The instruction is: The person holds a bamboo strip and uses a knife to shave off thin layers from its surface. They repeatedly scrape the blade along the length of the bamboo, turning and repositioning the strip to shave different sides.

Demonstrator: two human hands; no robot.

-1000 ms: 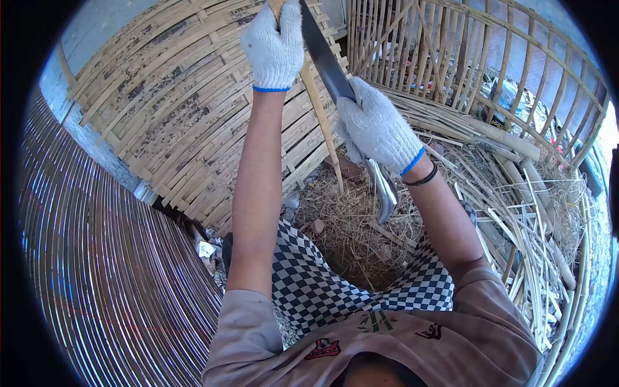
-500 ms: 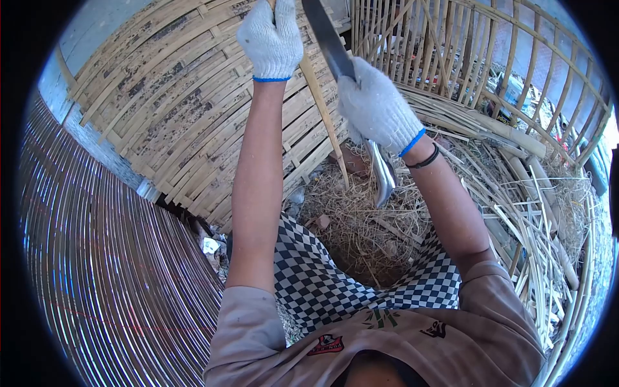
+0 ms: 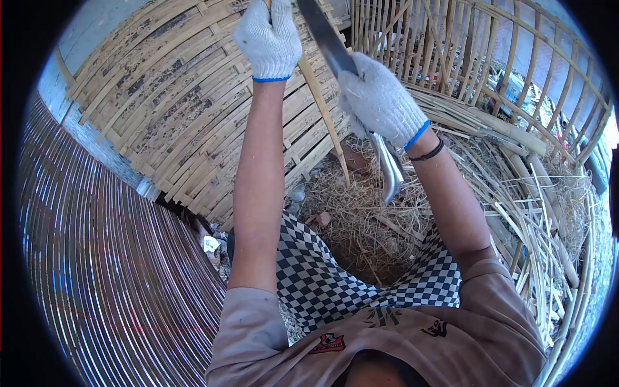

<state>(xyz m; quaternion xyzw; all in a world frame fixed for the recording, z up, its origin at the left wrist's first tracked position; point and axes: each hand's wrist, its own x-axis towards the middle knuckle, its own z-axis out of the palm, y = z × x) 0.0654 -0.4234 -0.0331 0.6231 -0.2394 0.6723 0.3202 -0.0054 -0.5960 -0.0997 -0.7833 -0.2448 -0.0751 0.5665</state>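
My left hand (image 3: 269,40) is closed around the upper end of the bamboo strip (image 3: 322,113), keeping it upright and steady. Just beside it, my right hand (image 3: 380,100) grips the knife (image 3: 332,45) at mid-length, blade above the fist and against the strip, handle end below. Shavings (image 3: 361,219) lie beneath both hands.

My gloved left hand (image 3: 269,40) gripped a bamboo strip (image 3: 324,119) up high, and the strip ran down below it toward the pile of shavings (image 3: 361,219). Just right of it, my gloved right hand (image 3: 380,100) clutched a big knife (image 3: 351,84), its blade rising past the strip and its metal handle end hanging beneath my wrist.
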